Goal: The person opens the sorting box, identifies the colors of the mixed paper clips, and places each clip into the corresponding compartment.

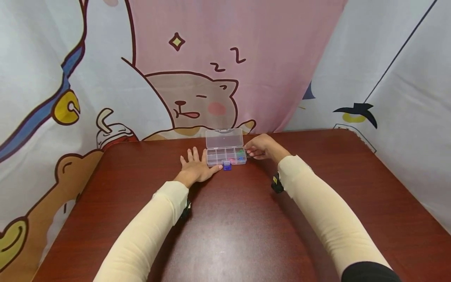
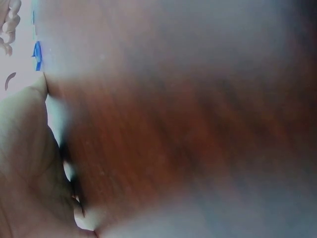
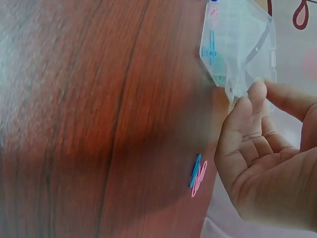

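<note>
A clear plastic compartment box (image 1: 215,156) stands near the table's far edge, its lid (image 1: 224,138) raised at the back. Paper clips lie in its right-hand compartments: green clips (image 1: 241,151), blue clips (image 3: 212,49) and pink clips (image 3: 213,10). My left hand (image 1: 195,169) lies spread on the table at the box's left end, thumb reaching along the front toward a blue piece (image 1: 227,166). My right hand (image 1: 261,146) is at the box's right end. Its thumb and fingertips come together beside the box's corner; I cannot tell what they pinch.
On the table below the right hand lie a loose blue paper clip (image 3: 195,170) and pink paper clips (image 3: 199,179). The brown wooden table (image 1: 225,219) ends just behind the box, where a printed curtain (image 1: 282,58) hangs.
</note>
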The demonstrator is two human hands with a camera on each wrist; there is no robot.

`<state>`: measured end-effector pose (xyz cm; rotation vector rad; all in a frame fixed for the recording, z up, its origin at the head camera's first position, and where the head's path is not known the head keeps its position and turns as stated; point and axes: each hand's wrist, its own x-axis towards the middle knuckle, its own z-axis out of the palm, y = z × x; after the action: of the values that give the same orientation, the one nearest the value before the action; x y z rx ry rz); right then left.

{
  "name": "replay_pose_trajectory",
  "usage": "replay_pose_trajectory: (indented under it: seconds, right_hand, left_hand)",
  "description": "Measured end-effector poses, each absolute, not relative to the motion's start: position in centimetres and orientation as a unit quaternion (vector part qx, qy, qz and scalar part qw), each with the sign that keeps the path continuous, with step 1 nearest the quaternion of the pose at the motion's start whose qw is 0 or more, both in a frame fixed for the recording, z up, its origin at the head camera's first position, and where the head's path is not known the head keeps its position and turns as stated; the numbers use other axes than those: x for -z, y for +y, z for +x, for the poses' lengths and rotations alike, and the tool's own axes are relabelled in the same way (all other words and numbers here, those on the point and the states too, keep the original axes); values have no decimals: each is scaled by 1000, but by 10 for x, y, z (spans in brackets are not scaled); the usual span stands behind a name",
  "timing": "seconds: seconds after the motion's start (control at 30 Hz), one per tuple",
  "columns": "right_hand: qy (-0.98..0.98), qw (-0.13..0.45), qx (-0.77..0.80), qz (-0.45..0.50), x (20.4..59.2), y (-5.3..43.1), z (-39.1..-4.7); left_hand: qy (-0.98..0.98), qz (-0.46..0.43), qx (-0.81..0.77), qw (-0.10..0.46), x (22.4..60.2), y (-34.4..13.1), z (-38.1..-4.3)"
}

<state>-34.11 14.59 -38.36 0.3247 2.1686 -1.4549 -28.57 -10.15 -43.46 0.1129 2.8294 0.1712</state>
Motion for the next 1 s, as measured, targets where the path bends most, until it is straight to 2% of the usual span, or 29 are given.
replay_pose_trajectory:
  seconds: [0.6, 1.0]
  right_hand:
    - [806, 216, 532, 146, 383, 184, -345]
    - [845, 192, 466, 178, 396, 214, -343]
  left_hand:
    - [985, 36, -67, 152, 433, -101, -285]
    - [985, 40, -68, 154, 433, -101, -285]
